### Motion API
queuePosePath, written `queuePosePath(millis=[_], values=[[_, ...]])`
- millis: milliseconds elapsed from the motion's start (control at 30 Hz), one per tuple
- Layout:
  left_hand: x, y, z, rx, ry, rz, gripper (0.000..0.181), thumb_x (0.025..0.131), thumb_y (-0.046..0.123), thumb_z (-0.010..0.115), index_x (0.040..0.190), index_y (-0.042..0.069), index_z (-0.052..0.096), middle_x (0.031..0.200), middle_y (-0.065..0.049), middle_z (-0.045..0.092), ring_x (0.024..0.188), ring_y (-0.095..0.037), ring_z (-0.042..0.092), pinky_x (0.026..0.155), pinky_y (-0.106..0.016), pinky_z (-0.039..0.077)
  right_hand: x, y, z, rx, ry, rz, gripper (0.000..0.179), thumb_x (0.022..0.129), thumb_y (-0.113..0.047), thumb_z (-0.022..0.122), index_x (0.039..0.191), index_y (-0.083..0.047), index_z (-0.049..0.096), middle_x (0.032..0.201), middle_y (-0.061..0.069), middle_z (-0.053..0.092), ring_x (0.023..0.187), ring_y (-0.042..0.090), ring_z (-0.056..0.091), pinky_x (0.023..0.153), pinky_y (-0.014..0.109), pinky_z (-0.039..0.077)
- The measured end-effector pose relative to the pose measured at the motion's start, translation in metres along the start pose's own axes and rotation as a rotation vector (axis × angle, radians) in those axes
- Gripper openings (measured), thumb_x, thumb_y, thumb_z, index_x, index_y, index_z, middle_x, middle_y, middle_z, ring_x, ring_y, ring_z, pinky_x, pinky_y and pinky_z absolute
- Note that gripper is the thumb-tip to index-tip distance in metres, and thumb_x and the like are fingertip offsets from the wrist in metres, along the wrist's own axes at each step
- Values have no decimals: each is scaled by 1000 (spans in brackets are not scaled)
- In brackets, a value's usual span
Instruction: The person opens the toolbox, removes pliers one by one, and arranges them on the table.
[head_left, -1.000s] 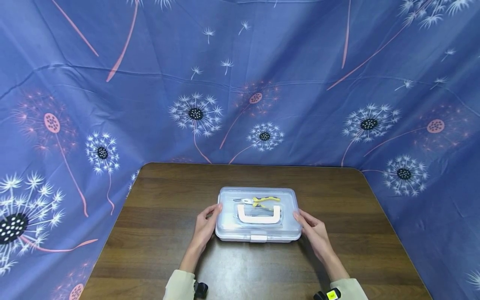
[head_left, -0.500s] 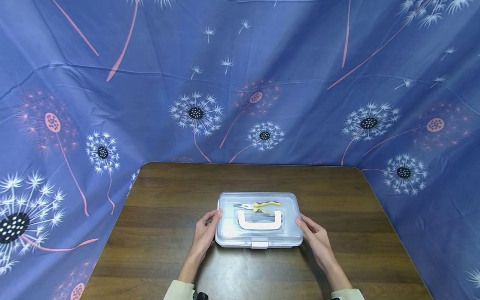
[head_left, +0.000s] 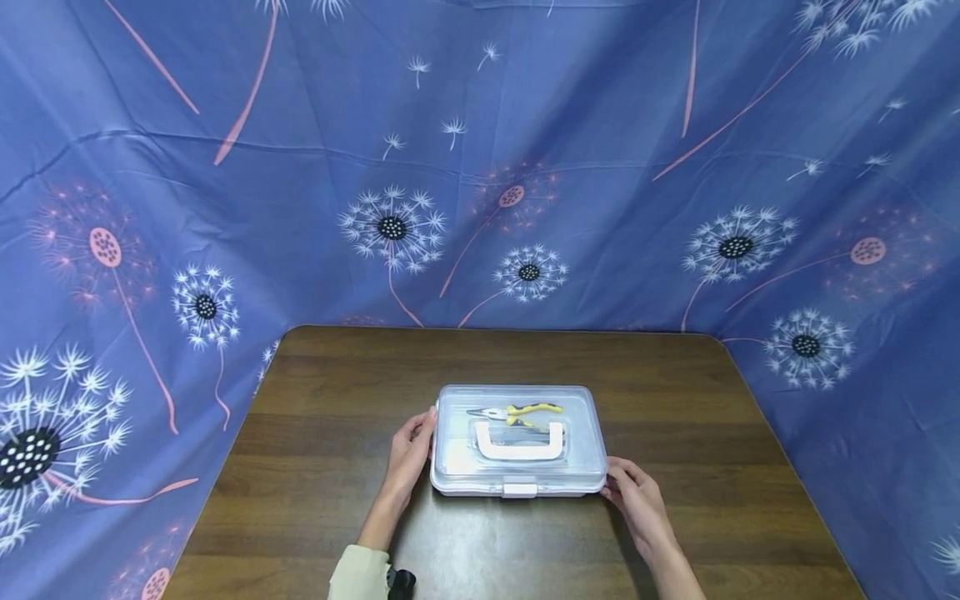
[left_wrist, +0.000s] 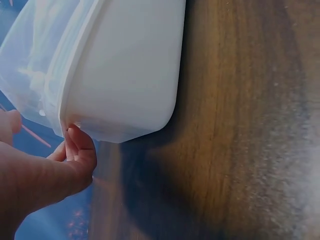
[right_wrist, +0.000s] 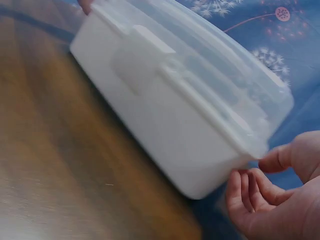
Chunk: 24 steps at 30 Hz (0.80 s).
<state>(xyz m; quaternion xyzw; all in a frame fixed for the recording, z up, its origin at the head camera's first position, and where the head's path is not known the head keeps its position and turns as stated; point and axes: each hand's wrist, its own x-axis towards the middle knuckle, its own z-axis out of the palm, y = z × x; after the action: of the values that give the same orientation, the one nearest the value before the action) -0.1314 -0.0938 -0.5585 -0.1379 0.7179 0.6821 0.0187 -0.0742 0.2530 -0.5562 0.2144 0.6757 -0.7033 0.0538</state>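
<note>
A storage box (head_left: 465,458) with a clear lid and white base sits level on the table, its white latch (head_left: 519,491) facing me. On the lid is a white carry handle (head_left: 520,451). Behind it, long-nose pliers (head_left: 536,408) with yellow and black grips show within the lid's outline. My left hand (head_left: 408,450) holds the box's left side; in the left wrist view its fingers (left_wrist: 82,147) hook under the rim, thumb apart. My right hand (head_left: 637,504) is at the front right corner, with curled fingers (right_wrist: 235,192) below the rim and the thumb (right_wrist: 275,157) at the rim's end.
The brown wooden table (head_left: 330,392) extends around the box on all sides. A blue dandelion-print cloth (head_left: 480,108) hangs behind it and along both sides. A dark wrist device (head_left: 401,582) shows by the left sleeve (head_left: 360,573).
The box has come slightly toward me, then stayed put over the last half second. My right hand has slid from the right side down to the front right corner. The left hand stays at its side.
</note>
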Motion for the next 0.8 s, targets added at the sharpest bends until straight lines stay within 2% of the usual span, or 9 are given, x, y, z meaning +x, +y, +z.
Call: queuePosePath(millis=[200, 367, 467, 567, 800], values=[[12, -2, 2, -67, -3, 21, 50, 106, 34, 58, 133, -8, 61, 93, -4, 65, 76, -12, 59, 63, -21, 49, -10, 18, 7, 62, 19, 78, 23, 106, -6, 47, 120, 12, 54, 97, 7, 65, 83, 13, 67, 80, 29, 59], [18, 1, 3, -94, 10, 36, 42, 107, 25, 57, 130, -9, 62, 93, -4, 65, 73, -10, 56, 62, -20, 48, -15, 27, 14, 46, -12, 128, 34, 108, -13, 42, 121, 17, 51, 98, 15, 69, 84, 21, 71, 79, 35, 61], [21, 2, 3, -82, 20, 42, 39, 107, 23, 57, 130, -7, 64, 99, -6, 68, 77, -9, 57, 64, -20, 48, -18, 33, 20, 17, -78, 147, 37, 107, -13, 46, 122, 20, 52, 101, 19, 73, 87, 24, 73, 79, 36, 61], [24, 1, 4, -77, 24, 46, 36, 107, 22, 57, 129, -6, 65, 103, -6, 69, 79, -8, 58, 65, -20, 48, -21, 35, 26, -33, -185, 150, 38, 105, -15, 53, 122, 19, 56, 106, 20, 75, 90, 23, 74, 80, 35, 60], [32, 1, 7, -82, 13, 69, 34, 107, 19, 56, 128, -6, 66, 107, -8, 70, 84, -8, 58, 68, -19, 48, -31, 30, 45, -58, -379, 168, 43, 103, -29, 62, 120, 10, 66, 113, 18, 74, 95, 23, 73, 83, 36, 60]])
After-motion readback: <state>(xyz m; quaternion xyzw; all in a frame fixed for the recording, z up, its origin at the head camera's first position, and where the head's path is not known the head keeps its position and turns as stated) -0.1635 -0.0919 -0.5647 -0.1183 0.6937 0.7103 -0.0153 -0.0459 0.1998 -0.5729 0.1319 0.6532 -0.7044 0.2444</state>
